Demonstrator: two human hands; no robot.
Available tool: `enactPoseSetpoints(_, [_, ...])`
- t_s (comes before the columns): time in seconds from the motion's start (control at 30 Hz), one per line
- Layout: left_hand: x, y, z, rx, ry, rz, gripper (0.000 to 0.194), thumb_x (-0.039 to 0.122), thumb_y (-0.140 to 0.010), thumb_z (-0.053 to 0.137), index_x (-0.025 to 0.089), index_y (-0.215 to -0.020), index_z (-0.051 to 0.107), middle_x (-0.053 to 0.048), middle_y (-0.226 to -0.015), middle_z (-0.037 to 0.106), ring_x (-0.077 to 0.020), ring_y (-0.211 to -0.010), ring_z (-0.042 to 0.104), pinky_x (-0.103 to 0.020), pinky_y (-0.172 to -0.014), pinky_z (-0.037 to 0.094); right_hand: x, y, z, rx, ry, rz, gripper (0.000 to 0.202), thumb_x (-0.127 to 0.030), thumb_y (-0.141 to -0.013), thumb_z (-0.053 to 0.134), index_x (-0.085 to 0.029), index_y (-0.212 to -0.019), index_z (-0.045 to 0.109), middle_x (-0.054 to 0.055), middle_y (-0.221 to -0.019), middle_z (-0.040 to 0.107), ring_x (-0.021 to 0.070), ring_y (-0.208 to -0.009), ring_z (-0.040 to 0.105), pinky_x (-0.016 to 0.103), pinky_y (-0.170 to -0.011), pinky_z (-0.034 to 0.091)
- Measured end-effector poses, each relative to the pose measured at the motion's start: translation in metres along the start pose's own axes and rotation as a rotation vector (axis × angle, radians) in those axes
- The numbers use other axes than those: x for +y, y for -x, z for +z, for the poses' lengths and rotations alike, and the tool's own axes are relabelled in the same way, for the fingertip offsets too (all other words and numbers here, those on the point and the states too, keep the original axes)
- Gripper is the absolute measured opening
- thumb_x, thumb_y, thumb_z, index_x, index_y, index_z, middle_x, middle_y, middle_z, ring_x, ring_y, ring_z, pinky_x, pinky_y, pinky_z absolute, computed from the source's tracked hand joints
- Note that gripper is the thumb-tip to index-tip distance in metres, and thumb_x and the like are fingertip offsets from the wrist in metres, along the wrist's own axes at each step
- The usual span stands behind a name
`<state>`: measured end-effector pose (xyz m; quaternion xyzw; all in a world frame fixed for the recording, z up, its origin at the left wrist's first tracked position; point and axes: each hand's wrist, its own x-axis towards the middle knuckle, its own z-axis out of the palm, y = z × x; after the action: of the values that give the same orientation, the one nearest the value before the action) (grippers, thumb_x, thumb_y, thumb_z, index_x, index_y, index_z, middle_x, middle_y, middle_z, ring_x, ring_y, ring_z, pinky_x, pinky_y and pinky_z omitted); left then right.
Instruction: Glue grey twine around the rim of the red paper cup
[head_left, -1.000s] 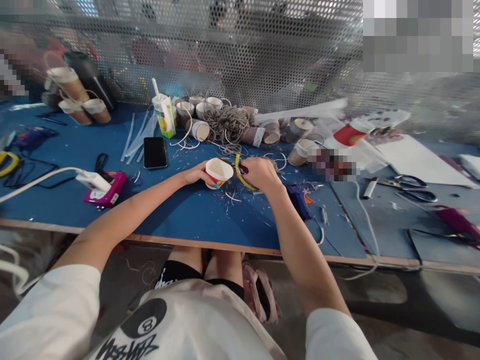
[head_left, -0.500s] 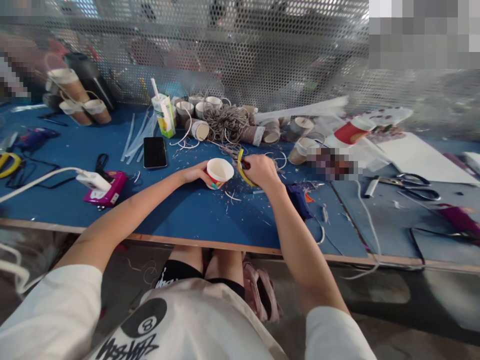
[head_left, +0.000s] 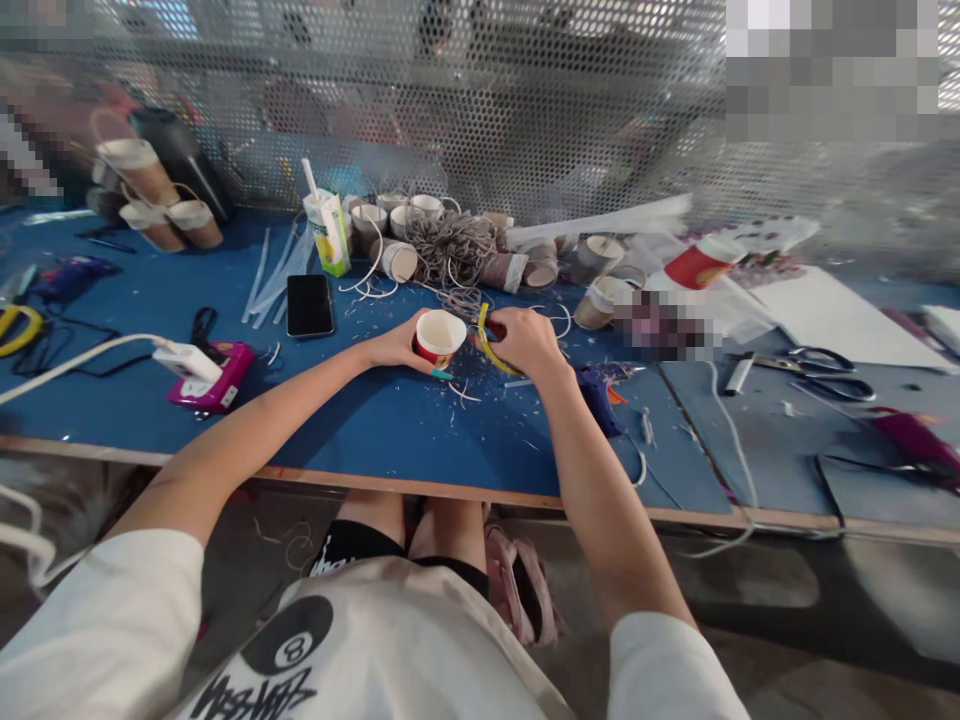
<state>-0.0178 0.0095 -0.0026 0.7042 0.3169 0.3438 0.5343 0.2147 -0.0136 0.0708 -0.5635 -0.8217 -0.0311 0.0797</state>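
My left hand (head_left: 403, 345) is closed around a red and white paper cup (head_left: 439, 352). The cup is tilted a little, with its white inside facing up, and a teal tip shows at my thumb. Just right of the cup, my right hand (head_left: 520, 338) grips scissors (head_left: 484, 335) by their yellow handle. The blades are hard to make out against the twine behind. Between the cup and the scissors there is a small gap. White scraps (head_left: 463, 392) lie on the blue tabletop (head_left: 360, 425) below the cup.
A twine bundle (head_left: 454, 245) and several cups stand at the back. Left are a phone (head_left: 310, 306), a drink carton (head_left: 328, 230) and a pink power strip (head_left: 212, 378). Beside my right forearm lies a blue glue gun (head_left: 598, 400); dark-handled scissors (head_left: 832, 375) lie farther right.
The cup has turned and tipped in my left hand, showing more of its red side. My left thumb has moved lower along it. The right hand with the scissors has shifted only slightly.
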Motion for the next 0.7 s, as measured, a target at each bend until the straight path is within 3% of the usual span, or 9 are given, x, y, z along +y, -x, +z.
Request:
enactPoseSetpoints(0.13, [0.000, -0.002, 0.005, -0.009, -0.050, 0.044, 0.092, 0.041, -0.049, 0.094, 0.016, -0.127, 0.052, -0.017, -0.131, 0.064, -0.0333, -0.127, 0.058, -0.055, -0.117, 0.038, -0.002, 0.002, -0.007, -0.013, 0.040, 0.002, 0.038, -0.042, -0.087, 0.058, -0.019, -0.111, 0.076, 0.011, -0.106, 0.076, 0.0287, -0.096, 0.067, 0.032, -0.069, 0.039])
enactPoseSetpoints(0.37, [-0.006, -0.003, 0.003, -0.073, -0.051, 0.053, 0.091, 0.046, -0.054, 0.093, 0.015, -0.131, 0.054, -0.019, -0.134, 0.066, -0.0331, -0.124, 0.062, -0.055, -0.115, 0.042, -0.006, 0.005, -0.015, -0.051, 0.079, 0.015, 0.039, -0.038, -0.084, 0.057, -0.019, -0.113, 0.076, 0.012, -0.108, 0.076, 0.0299, -0.098, 0.068, 0.034, -0.073, 0.041])
enactPoseSetpoints(0.7, [-0.006, -0.005, 0.001, -0.067, -0.100, 0.081, 0.086, 0.045, -0.054, 0.093, 0.014, -0.126, 0.056, -0.019, -0.134, 0.066, -0.0322, -0.125, 0.062, -0.053, -0.115, 0.042, -0.003, -0.003, -0.021, -0.119, 0.118, 0.000, 0.032, -0.034, -0.083, 0.056, -0.019, -0.099, 0.078, 0.011, -0.101, 0.078, 0.0301, -0.096, 0.069, 0.033, -0.070, 0.038])
